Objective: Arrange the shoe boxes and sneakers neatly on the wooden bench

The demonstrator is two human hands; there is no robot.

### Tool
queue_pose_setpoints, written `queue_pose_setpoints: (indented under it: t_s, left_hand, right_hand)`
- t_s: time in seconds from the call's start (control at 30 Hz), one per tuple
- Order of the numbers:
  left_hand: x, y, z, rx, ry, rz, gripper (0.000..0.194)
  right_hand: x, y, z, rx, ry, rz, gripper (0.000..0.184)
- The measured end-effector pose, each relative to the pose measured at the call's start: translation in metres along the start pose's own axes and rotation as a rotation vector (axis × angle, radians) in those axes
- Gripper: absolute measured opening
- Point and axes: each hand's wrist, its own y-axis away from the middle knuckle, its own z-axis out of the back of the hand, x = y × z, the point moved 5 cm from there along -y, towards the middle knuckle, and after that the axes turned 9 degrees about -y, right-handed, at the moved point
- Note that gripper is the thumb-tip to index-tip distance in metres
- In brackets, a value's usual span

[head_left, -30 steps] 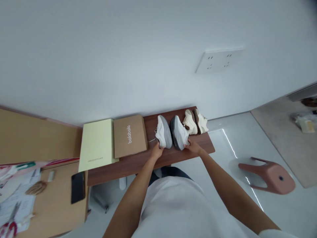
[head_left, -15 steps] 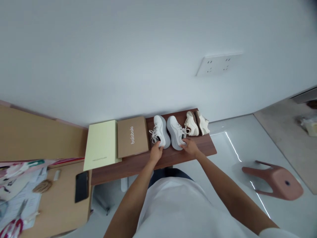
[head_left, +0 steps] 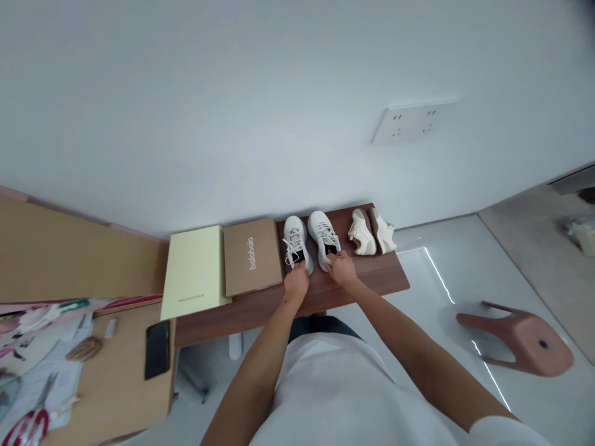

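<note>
A pair of white lace-up sneakers stands upright on a narrow dark wooden table (head_left: 367, 280), toes toward the wall. My left hand (head_left: 296, 282) is closed on the heel of the left sneaker (head_left: 294, 232). With my right hand (head_left: 341, 267) I grip the heel of the right sneaker (head_left: 321, 228). Fingertips of both hands are partly hidden at the shoe openings. To the right is a smaller cream-and-brown pair: one shoe (head_left: 361, 234) rests beside its mate (head_left: 383, 232), both tipped onto their sides.
Left of the sneakers lie a brown shoebox (head_left: 253, 257) and a pale yellow box (head_left: 193, 269). A phone (head_left: 157, 350), scissors (head_left: 35, 415) and papers lie on a cardboard-coloured surface at lower left. A pink stool (head_left: 530, 344) stands on the floor at right. A wall socket plate (head_left: 413, 121) is ahead.
Both white sneakers have turned from leaning on their sides to standing upright, soles down. The right one has shifted left, away from the cream pair, with my right hand.
</note>
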Motion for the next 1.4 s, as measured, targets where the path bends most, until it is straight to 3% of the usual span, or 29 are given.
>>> queue_pose_setpoints:
  t_s: [0.33, 0.63, 1.17, 1.4]
  left_hand:
    - [-0.012, -0.007, 0.001, 0.068, -0.088, -0.012, 0.037]
    - [-0.010, -0.007, -0.004, 0.017, -0.046, -0.034, 0.040]
    - [-0.011, -0.008, -0.003, 0.030, -0.041, -0.040, 0.040]
    - [-0.010, 0.000, -0.012, -0.050, -0.007, -0.084, 0.054]
  right_hand:
    - [0.008, -0.013, -0.014, 0.055, 0.026, -0.037, 0.018]
    - [0.012, -0.015, -0.021, 0.039, 0.021, -0.030, 0.017]
    - [0.018, -0.015, -0.020, 0.064, 0.014, -0.059, 0.018]
    - [0.017, -0.010, -0.024, 0.061, -0.011, -0.067, 0.027]
